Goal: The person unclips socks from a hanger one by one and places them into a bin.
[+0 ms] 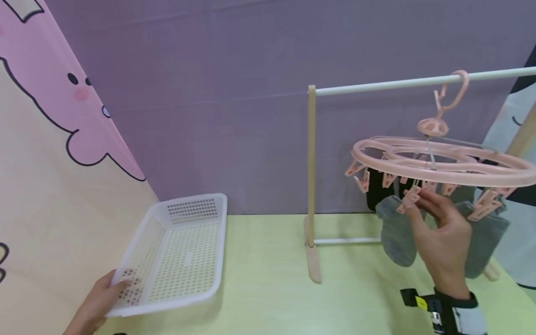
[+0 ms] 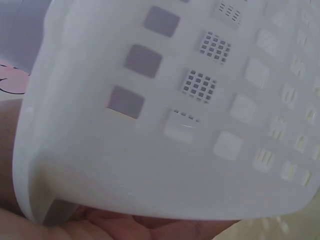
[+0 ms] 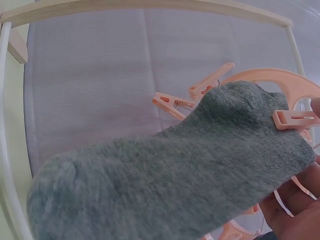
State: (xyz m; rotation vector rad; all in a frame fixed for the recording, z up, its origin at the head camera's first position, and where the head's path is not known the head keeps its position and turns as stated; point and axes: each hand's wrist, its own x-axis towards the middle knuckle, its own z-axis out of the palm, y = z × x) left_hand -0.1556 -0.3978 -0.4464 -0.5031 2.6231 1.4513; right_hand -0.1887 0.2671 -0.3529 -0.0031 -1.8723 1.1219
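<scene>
My left hand [image 1: 98,298] grips the near left side of a white perforated plastic basket [image 1: 222,242]; in the left wrist view, the basket wall [image 2: 125,165] covers most of that hand. On the right, my right hand [image 1: 445,237] pinches a pink clip [image 1: 410,197] under a round pink clip hanger [image 1: 418,171]. A grey sock [image 1: 395,237] hangs beside its thumb. Close up in the right wrist view, the grey sock [image 3: 125,180] is caught in the clip [image 3: 295,120], with fingertips at the clip's end.
The hanger hooks over the white bar [image 1: 377,87] of a rack with a wooden post [image 1: 311,163]. Another grey sock [image 1: 485,237] and a black item [image 1: 377,190] hang from it. A purple-grey cloth [image 1: 234,116] stands behind the pale green tabletop [image 1: 268,279].
</scene>
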